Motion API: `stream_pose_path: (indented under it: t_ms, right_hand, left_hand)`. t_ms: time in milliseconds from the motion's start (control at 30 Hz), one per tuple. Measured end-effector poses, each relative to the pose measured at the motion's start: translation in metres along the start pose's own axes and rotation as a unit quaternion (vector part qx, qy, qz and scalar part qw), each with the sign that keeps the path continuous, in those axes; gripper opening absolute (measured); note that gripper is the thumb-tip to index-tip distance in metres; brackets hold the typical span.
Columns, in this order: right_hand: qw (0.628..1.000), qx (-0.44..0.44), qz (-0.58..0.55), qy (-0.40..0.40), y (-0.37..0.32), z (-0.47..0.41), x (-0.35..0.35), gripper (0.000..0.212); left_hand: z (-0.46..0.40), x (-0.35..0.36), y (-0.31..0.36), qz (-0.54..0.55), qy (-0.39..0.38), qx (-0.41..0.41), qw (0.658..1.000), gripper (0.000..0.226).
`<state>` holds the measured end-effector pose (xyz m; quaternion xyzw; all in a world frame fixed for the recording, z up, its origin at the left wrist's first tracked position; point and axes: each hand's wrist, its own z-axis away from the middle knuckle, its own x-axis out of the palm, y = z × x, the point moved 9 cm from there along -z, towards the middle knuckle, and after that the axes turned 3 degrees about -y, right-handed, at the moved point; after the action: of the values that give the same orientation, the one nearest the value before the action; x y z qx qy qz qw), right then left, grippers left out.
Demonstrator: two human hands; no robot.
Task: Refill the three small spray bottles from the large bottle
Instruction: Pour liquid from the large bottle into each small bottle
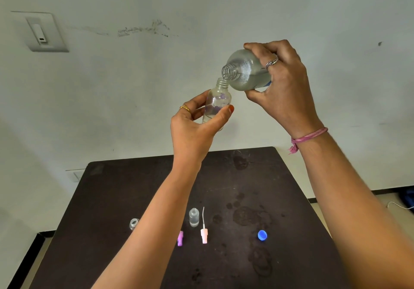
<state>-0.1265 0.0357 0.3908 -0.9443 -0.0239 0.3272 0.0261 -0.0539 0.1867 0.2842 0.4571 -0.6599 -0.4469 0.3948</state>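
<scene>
My left hand (192, 129) grips a small clear spray bottle (218, 100), uncapped and held upright high above the table, with a little liquid at its bottom. My right hand (284, 87) grips the large clear bottle (247, 73), tilted so its open mouth sits just over the small bottle's neck. On the dark table (291, 199) stand two more small open bottles: one (194, 217) in the middle, another (134, 223) partly hidden behind my left forearm. A pink spray head (203, 235) with its tube and a purple spray head (180, 238) lie beside them.
A blue cap (262, 235) lies on the table at the right. Wet stains mark the tabletop around its middle and right. A wall switch plate (43, 32) is at the upper left. A white cable (401, 205) lies on the floor at the right.
</scene>
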Motion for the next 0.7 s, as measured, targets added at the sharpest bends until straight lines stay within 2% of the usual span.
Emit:
stream_pose_path:
  t_ms: [700]
  right_hand:
    - [1.0,-0.003,-0.005,0.0,-0.0028,-0.0006,0.001,0.072]
  left_hand:
    - [-0.0006,-0.002,-0.0012,-0.002,0.001,0.001,1.0,0.05]
